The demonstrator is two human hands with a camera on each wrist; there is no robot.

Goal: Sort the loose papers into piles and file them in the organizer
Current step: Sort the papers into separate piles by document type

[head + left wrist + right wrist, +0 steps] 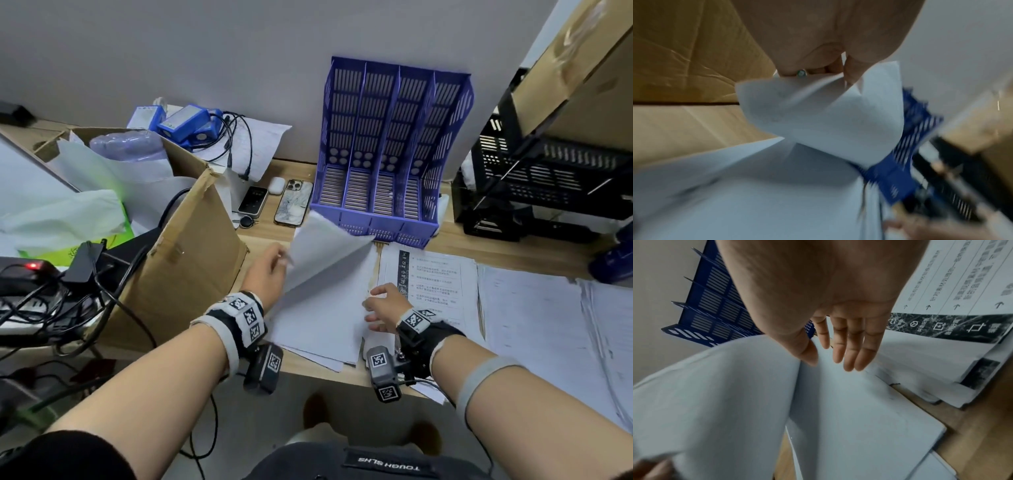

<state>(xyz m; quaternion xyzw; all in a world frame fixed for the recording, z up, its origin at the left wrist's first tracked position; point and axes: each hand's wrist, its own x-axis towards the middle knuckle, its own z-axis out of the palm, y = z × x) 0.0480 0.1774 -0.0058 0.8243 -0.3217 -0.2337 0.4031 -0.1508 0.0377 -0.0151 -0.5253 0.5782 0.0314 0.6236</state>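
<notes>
A blue four-slot organizer (394,147) stands empty against the wall on the wooden desk (263,236). In front of it lies a stack of blank white papers (325,322). My left hand (270,270) pinches the left edge of the top sheets (824,110) and holds them lifted and curled over the stack. My right hand (380,308) has straight fingers (849,350) that press on the stack's right edge. Beside it lies a printed pile (435,284) with a dark strip (953,327).
More paper piles (534,329) cover the desk to the right. An open cardboard box (185,240) stands just left of my left hand. Two phones (294,202) and an earbud case (276,185) lie left of the organizer. Black crates (548,178) stand at the right.
</notes>
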